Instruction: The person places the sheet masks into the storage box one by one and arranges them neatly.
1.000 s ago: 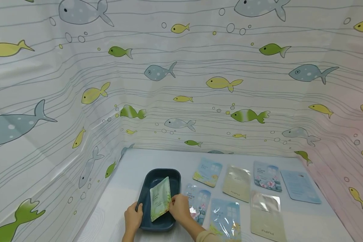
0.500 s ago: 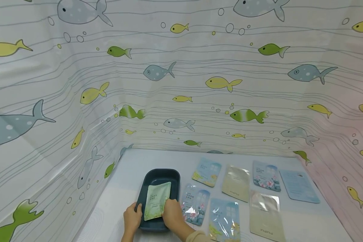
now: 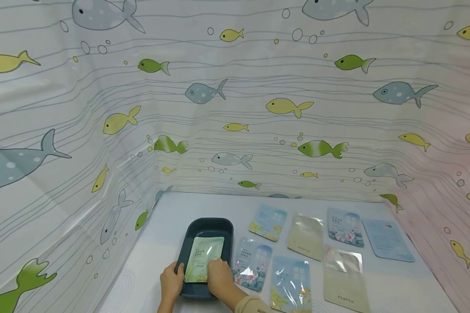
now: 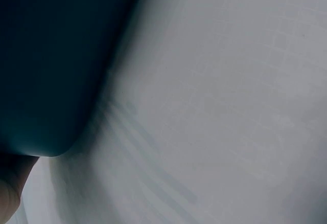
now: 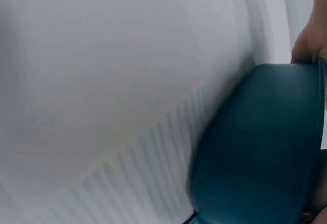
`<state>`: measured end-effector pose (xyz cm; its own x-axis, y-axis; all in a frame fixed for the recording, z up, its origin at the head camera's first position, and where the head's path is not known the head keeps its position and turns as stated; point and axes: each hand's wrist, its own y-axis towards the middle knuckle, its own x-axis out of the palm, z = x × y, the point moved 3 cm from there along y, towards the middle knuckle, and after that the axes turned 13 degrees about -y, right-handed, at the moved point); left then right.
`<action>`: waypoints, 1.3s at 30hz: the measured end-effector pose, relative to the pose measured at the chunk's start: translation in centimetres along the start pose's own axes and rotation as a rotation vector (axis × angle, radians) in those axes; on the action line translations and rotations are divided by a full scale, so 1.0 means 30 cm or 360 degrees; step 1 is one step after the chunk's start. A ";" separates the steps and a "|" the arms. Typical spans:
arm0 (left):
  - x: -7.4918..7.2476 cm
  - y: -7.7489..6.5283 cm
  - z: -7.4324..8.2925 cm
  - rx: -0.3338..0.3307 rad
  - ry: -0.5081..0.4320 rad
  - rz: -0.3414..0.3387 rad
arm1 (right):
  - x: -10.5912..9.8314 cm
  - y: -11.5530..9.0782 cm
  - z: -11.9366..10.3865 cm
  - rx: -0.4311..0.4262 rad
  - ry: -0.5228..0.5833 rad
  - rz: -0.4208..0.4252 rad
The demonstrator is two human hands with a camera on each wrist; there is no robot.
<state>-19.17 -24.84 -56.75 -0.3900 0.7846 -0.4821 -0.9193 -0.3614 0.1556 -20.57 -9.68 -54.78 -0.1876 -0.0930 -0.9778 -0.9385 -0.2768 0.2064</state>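
Right hand [image 3: 220,277], fingers curled closed, holds green glossy rectangular foil sachet [image 3: 203,256] by near corner, inside dark-blue plastic-looking tray [image 3: 211,228]. Left hand [image 3: 172,281], left of that hold, grips tray. Advised: steady tray, lay sachet flat — no creases. Right wrist view shows tray's outer wall [image 5: 255,142]; only head view shows sachet.

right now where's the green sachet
The green sachet is in the dark blue tray, left of centre in the head view, the right hand at its lower-right corner.
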 end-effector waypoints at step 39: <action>-0.003 -0.001 -0.001 0.0052 0.0008 0.0068 | 0.002 -0.011 -0.011 -0.0156 -0.0069 -0.0068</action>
<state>-19.10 -24.91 -56.75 -0.4289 0.7661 -0.4787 -0.9030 -0.3780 0.2041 -20.19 -9.92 -54.90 -0.1626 -0.0384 -0.9859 -0.9135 -0.3717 0.1651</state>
